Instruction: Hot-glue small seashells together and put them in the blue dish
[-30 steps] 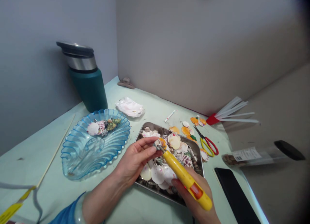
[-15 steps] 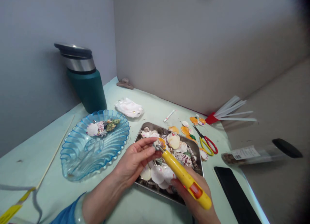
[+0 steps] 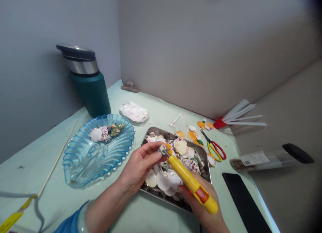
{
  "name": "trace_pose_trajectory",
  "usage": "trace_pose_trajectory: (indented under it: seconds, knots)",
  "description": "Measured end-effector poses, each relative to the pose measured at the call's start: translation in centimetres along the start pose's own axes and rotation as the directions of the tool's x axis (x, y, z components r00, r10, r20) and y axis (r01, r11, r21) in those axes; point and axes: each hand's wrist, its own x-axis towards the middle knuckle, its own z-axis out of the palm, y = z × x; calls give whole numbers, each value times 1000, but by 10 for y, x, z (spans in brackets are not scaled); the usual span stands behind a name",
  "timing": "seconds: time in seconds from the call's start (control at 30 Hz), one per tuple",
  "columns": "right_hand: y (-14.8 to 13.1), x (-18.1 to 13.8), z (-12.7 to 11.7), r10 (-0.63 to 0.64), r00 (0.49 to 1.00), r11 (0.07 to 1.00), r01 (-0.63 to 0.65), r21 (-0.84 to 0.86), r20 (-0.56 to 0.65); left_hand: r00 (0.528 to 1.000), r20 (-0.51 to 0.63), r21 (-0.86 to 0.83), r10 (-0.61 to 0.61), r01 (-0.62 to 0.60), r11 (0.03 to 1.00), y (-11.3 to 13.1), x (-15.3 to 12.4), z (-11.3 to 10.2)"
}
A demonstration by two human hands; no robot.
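Over the tray, my left hand (image 3: 143, 162) pinches a small greyish shell (image 3: 162, 149) between thumb and fingertips. My right hand (image 3: 201, 199) is wrapped round a yellow hot glue pen (image 3: 188, 177) with an orange window. The pen's metal tip meets the small shell or lies right against it; the exact contact is hard to see. Beneath both hands is a metal tray (image 3: 161, 200) heaped with seashells (image 3: 163, 181), white, striped and brown. Part of the heap is hidden by my hands.
A blue shell-shaped dish (image 3: 80, 172) holds several shells to the left, with a green bottle (image 3: 90, 92) behind it. At right lie scissors (image 3: 213, 147), orange shells (image 3: 192, 135), a red holder with white sticks (image 3: 220, 123), a clear jar (image 3: 264, 160) and a black phone-like slab (image 3: 244, 199).
The yellow glue pen's rear end has shifted slightly left and up, with its tip still at the small shell. My left hand stays almost in place.
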Motion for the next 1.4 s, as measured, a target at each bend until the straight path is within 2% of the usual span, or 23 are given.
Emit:
trace_pose_trajectory:
  seconds: [0.23,0.6,0.83,1.13,1.4]
  knots:
    - [0,-1,-3,-19,999,1000,20,-9,51,999,-17,140,44,-41,989,-3,0,-2]
    - [5,-3,0,6,998,999,-8,-34,-58,999,-1,52,51,-51,997,-2,2,-2]
    - [4,-3,-1,-5,1000,999,4,-45,-6,997,10,136,79,-80,987,-6,2,-6]
    - [7,-3,3,-113,993,993,112,-42,-31,990,28,270,140,-142,952,-9,3,-8]
    - [3,2,2,-312,949,943,305,-134,-36,987,-1,272,162,-156,950,-8,3,-7]
